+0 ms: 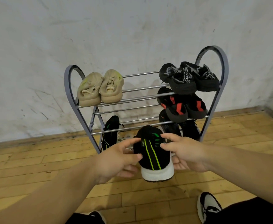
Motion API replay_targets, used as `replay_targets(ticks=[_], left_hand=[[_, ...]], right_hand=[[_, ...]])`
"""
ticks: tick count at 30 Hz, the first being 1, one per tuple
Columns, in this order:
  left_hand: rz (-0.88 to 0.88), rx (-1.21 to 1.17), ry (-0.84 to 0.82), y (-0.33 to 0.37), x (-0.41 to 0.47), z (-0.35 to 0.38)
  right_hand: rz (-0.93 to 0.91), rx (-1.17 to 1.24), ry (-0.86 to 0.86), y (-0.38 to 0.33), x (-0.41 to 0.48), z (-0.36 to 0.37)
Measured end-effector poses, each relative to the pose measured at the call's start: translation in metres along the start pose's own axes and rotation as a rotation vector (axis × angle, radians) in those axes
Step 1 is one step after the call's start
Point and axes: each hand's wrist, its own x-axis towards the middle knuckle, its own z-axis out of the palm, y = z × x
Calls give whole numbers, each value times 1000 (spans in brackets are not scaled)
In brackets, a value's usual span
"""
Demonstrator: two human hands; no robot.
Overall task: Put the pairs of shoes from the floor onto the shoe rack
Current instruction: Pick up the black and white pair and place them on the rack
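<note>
Gripping the black green-striped sneaker (152,152) by its sides low before the shoe rack (140,88), your left hand (118,159) and right hand (186,153) probably found it light, soft-topped, firmest near the sole

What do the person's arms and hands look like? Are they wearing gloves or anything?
No gloves. The left hand and the right hand are both bare, and no ring shows on either. The left forearm and the right forearm are bare too: no sleeve, watch or bracelet shows as far as the picture reaches.
</note>
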Motion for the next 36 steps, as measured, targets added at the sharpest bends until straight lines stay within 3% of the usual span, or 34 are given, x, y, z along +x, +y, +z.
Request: replay_targets(ticks=[5,12,17,19,22,28,31,36], left_hand=[[-33,-64,-70,-17,19,3],[-1,-21,44,-16,35,-17],[-54,771,-99,-26,50,-68],[-109,994,-144,-39,59,-91],[-47,1202,-104,-62,78,-113],[-11,1206,30,-114,137,-142],[12,1046,149,-138,165,-147],[18,1051,310,-167,186,-133]], right_hand=[[2,-40,-77,6,9,-4],[70,-115,-99,19,47,-8],[76,-196,-29,29,88,-11],[66,-290,-2,31,110,-11],[36,-277,38,29,143,-2],[-137,-439,108,34,224,30],[-230,-574,168,35,262,39],[-252,-661,152,30,312,45]])
